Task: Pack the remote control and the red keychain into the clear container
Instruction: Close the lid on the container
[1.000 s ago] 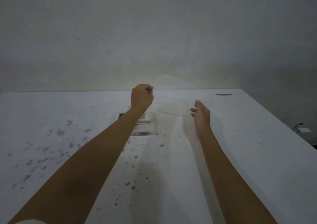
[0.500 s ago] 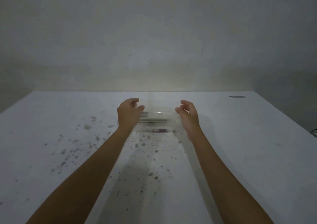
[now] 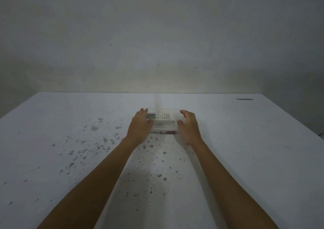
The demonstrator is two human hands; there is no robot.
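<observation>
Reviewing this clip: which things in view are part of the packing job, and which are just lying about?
Part of the job:
remote
red keychain
clear container
left hand and right hand, one at each end of the container

Lying about:
dark strip at the table's far right

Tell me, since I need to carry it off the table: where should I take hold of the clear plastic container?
Grip the clear plastic container by its two short end walls, one hand from each side. It lies long side across the speckled white table, and the left hand and right hand already flank those ends. The white remote control and red keychain probably shift less if it stays level.
</observation>
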